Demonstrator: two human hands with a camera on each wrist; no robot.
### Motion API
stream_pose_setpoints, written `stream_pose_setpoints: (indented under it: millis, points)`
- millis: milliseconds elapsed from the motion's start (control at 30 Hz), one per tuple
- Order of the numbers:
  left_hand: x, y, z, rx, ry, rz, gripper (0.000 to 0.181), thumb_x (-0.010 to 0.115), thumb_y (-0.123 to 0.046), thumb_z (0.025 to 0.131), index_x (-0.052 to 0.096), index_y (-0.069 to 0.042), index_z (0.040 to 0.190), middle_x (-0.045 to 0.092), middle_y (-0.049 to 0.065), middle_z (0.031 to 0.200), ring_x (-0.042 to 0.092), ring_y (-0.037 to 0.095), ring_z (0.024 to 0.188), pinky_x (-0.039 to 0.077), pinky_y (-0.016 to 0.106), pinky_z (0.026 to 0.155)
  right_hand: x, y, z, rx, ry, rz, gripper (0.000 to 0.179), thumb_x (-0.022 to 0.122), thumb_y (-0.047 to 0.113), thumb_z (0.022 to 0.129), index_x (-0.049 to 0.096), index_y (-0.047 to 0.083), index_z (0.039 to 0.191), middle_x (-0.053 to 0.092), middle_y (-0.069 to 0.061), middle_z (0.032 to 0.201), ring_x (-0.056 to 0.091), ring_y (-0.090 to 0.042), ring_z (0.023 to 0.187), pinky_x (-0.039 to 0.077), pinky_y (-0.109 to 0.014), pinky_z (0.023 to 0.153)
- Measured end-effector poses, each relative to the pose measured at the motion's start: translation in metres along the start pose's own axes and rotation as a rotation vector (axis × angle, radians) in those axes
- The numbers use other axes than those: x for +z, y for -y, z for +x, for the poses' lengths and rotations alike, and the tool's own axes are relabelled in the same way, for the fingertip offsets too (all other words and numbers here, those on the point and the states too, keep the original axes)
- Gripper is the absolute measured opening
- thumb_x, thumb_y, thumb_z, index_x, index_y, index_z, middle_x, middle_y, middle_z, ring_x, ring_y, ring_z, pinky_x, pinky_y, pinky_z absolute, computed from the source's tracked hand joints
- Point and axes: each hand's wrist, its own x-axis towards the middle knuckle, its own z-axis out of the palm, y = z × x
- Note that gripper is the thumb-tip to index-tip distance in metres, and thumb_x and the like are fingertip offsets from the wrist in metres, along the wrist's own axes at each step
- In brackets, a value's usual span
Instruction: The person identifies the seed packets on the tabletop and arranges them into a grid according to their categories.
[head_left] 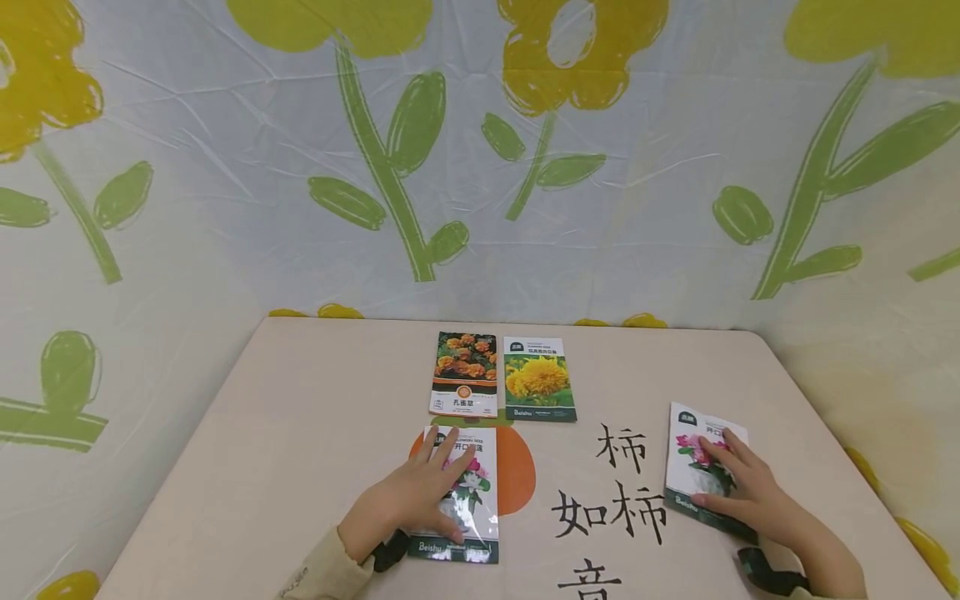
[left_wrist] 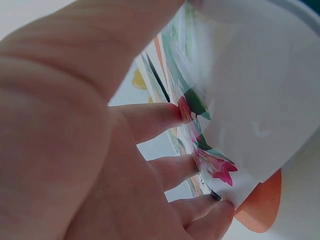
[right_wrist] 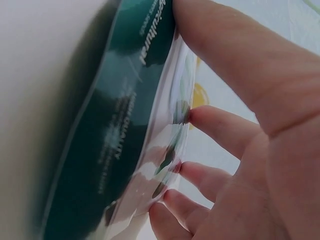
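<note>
My left hand point(head_left: 411, 500) lies with spread fingers on a white seed packet point(head_left: 478, 521) printed with pink and white flowers. Its fingertips touch the upper half of the packet and its thumb the lower part. At the right, my right hand point(head_left: 757, 492) touches a similar flower seed packet point(head_left: 684, 467), set at a slant. In the right wrist view, the fingertips point(right_wrist: 197, 114) meet the face of this packet near its dark green band point(right_wrist: 100, 135). Behind the left hand lie an orange marigold packet point(head_left: 463, 367) and a yellow flower packet point(head_left: 537, 379), side by side.
The pale table mat point(head_left: 285, 433) bears black Chinese characters point(head_left: 611, 508) and an orange printed shape point(head_left: 517, 471) partly under the left packet. A flower-patterned cloth point(head_left: 600, 275) hangs behind the table's far edge and along both sides.
</note>
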Motion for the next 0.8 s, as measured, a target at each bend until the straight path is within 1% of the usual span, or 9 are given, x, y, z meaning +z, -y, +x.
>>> stream_pose_setpoints:
  millis: [467, 633, 800]
  points:
    - [0.001, 0.001, 0.001, -0.002, 0.000, -0.003, 0.110, 0.083, -0.057, 0.068, 0.031, -0.018, 0.157, 0.010, 0.015, 0.165, 0.004, 0.045, 0.149, 0.041, 0.060, 0.103, 0.004, 0.004, 0.000, -0.022, 0.011, 0.015, 0.088, 0.083, 0.022, 0.075, 0.038, -0.008, 0.144, 0.013, -0.043, 0.149, 0.016, -0.070, 0.128, 0.019, -0.084, 0.089]
    - [0.001, 0.001, 0.000, 0.003, -0.003, -0.003, 0.110, 0.084, -0.056, 0.068, 0.031, -0.018, 0.157, 0.010, 0.015, 0.165, 0.004, 0.045, 0.149, 0.041, 0.060, 0.103, 0.005, 0.008, -0.001, -0.041, 0.000, 0.035, 0.084, 0.083, 0.020, 0.074, 0.040, -0.008, 0.142, 0.015, -0.043, 0.149, 0.015, -0.068, 0.129, 0.018, -0.084, 0.089]
    - [0.001, 0.001, 0.000, 0.006, -0.005, -0.005, 0.110, 0.083, -0.056, 0.068, 0.031, -0.018, 0.157, 0.010, 0.015, 0.165, 0.004, 0.045, 0.149, 0.041, 0.060, 0.103, 0.006, 0.012, -0.001, -0.032, 0.006, 0.024, 0.082, 0.082, 0.022, 0.074, 0.042, -0.005, 0.140, 0.016, -0.042, 0.149, 0.015, -0.066, 0.129, 0.019, -0.084, 0.089]
